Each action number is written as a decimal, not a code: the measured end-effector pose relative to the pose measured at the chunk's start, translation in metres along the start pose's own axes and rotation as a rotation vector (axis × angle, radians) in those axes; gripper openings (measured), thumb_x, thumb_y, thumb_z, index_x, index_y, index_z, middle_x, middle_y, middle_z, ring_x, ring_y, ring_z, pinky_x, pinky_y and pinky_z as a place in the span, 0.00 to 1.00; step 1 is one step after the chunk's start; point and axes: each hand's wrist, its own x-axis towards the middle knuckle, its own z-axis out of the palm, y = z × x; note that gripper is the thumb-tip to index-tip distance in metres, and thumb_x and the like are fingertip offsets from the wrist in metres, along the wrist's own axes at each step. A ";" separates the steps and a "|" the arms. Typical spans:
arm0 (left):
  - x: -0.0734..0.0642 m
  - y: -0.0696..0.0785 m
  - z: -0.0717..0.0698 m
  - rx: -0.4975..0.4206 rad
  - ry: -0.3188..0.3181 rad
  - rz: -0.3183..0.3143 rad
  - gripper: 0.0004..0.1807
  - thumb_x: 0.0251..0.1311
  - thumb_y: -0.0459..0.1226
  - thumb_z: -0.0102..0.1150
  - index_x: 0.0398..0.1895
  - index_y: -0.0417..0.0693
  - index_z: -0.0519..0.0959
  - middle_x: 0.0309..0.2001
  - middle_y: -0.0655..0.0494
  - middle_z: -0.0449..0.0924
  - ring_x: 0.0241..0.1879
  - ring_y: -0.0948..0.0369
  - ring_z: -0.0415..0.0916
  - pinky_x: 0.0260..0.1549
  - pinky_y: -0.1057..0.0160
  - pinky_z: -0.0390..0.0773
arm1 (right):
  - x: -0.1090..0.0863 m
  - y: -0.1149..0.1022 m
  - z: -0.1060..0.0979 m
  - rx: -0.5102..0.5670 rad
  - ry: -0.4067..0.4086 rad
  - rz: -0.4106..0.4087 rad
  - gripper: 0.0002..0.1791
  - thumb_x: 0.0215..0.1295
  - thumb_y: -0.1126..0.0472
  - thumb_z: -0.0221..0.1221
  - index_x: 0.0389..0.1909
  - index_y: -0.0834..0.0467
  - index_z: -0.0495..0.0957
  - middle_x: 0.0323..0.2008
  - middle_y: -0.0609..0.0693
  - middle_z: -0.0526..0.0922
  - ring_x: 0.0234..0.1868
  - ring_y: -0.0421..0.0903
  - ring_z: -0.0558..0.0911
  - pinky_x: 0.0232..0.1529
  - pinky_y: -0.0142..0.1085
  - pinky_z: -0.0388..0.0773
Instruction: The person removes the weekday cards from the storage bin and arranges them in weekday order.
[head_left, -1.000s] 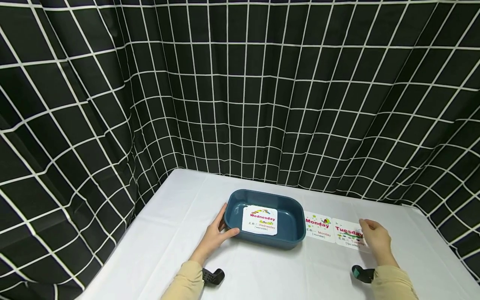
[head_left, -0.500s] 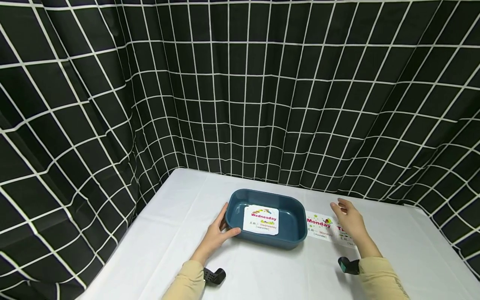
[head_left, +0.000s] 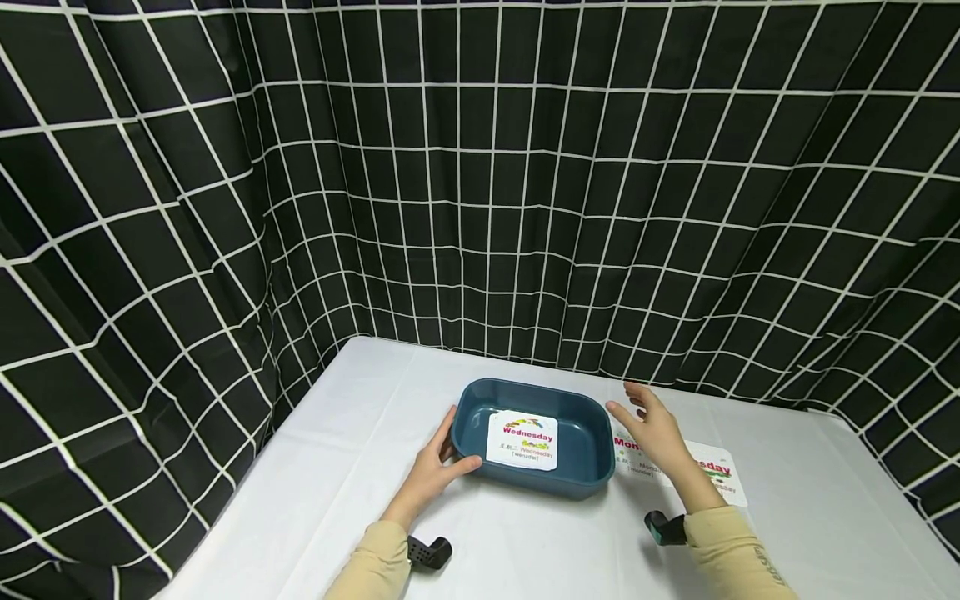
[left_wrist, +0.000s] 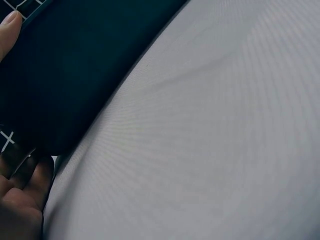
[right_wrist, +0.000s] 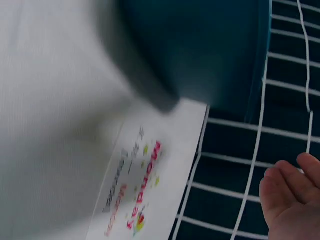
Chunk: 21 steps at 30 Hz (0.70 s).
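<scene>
A dark teal plastic box (head_left: 582, 443) sits on the table, with a card reading "Wednesday" (head_left: 522, 440) lying inside on what looks like a stack of cards. My left hand (head_left: 429, 475) holds the box's left end, thumb on the near rim and fingers along the outer side. In the left wrist view, the thumb (left_wrist: 7, 34) shows at the box edge. My right hand (head_left: 660, 435) hovers by the box's right end with fingers spread, nothing held. Beneath it the "Monday" card (right_wrist: 145, 175) is partly covered, beside the partly hidden "Tuesday" card (head_left: 723, 479).
A white cloth (head_left: 352, 417) covers the table. Behind it hangs a black curtain (head_left: 480, 208) with a white grid, also on the left and right. Black wrist cameras stick out from both beige sleeves (head_left: 742, 550).
My right hand has left the "Tuesday" card and moved left across the two cards to the box's right end. My left hand and the box stay in place.
</scene>
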 end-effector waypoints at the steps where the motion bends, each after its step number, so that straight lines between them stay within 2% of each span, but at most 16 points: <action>1: 0.000 0.000 0.000 0.001 -0.001 0.002 0.50 0.53 0.37 0.67 0.73 0.43 0.45 0.70 0.41 0.47 0.67 0.47 0.51 0.63 0.53 0.57 | 0.000 -0.002 0.003 0.004 -0.007 -0.005 0.37 0.66 0.48 0.55 0.64 0.71 0.57 0.60 0.70 0.63 0.61 0.64 0.63 0.60 0.55 0.62; 16: -0.001 0.001 0.002 0.007 -0.002 0.017 0.49 0.53 0.37 0.66 0.72 0.41 0.45 0.69 0.38 0.48 0.66 0.46 0.50 0.63 0.52 0.56 | 0.003 -0.020 0.032 0.045 -0.066 -0.013 0.40 0.59 0.49 0.62 0.63 0.68 0.60 0.60 0.68 0.65 0.59 0.63 0.66 0.58 0.54 0.65; 21: -0.001 0.001 0.001 0.013 0.010 0.020 0.50 0.53 0.37 0.67 0.72 0.42 0.45 0.69 0.39 0.49 0.66 0.47 0.51 0.63 0.52 0.57 | 0.005 -0.026 0.043 0.081 -0.088 -0.028 0.41 0.55 0.52 0.66 0.63 0.68 0.59 0.60 0.67 0.65 0.60 0.62 0.66 0.60 0.51 0.64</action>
